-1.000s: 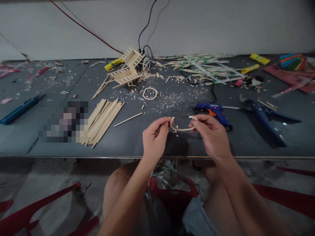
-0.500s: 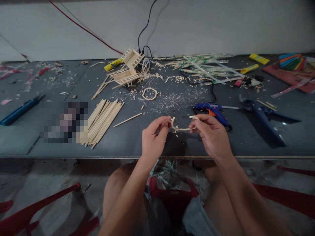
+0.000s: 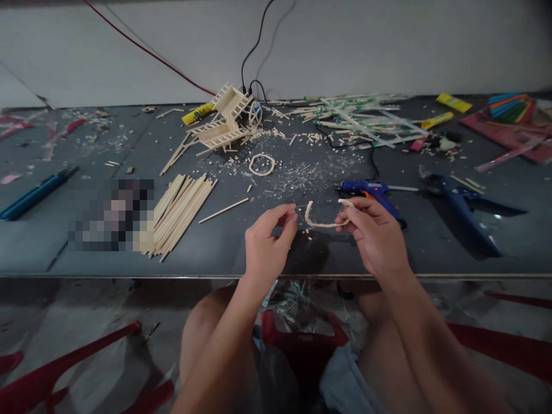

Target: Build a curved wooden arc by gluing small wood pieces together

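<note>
My right hand [image 3: 374, 233] pinches a curved, pale wooden piece [image 3: 321, 225], an open ring with a gap at its far side. Just left of that piece is my left hand [image 3: 272, 231], its thumb and forefinger pressed together. A thin strand seems to run from those fingertips toward the piece; what they hold is too small to name. Beyond my hands a closed pale ring [image 3: 262, 165] lies on the dark table. Near my right hand rests a blue glue gun [image 3: 364, 187]. A single stick [image 3: 224, 210] lies to the left.
A bundle of sticks [image 3: 183, 213] and a blurred-out object [image 3: 114, 215] lie at left. Behind stand a small wooden model [image 3: 224, 123] and scattered sticks [image 3: 357, 109]. Blue pliers-like tool [image 3: 466, 213] at right, teal tool [image 3: 37, 194] at far left. Scraps litter the table [image 3: 233, 253].
My left hand has moved slightly left, away from the curved piece. My right hand has shifted slightly right with the piece, and the gap between left fingertips and piece is wider.
</note>
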### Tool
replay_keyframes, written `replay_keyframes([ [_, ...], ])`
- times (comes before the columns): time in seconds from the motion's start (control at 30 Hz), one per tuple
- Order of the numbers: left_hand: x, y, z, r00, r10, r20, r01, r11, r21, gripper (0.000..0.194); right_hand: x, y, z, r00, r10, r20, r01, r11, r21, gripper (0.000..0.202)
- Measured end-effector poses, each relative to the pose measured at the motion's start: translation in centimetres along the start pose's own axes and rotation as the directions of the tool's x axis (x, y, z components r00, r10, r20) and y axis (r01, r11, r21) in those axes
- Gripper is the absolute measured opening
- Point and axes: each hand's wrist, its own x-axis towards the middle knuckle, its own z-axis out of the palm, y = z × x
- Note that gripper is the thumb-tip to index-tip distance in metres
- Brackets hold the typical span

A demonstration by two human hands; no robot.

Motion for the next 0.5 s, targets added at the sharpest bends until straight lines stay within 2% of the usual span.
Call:
replay_keyframes([
  [0.17, 0.12, 0.29, 0.12, 0.999, -0.035, -0.015, 0.034, 0.998, -0.044, 0.012, 0.03, 0.0, 0.01, 1.0, -0.005, -0.008, 0.005, 0.998, -0.063, 0.013],
  [0.33, 0.23, 0.25, -0.01, 0.994, -0.097, -0.054, 0.092, 0.991, -0.097, 0.013, 0.12, -0.02, -0.02, 1.0, 0.002, -0.013, -0.003, 0.999, -0.045, 0.013],
  [0.5, 0.41, 0.23, -0.52, 0.99, -0.136, -0.024, 0.134, 0.987, -0.09, 0.015, 0.22, -0.12, -0.07, 1.0, 0.007, -0.018, -0.008, 0.997, -0.077, 0.013],
])
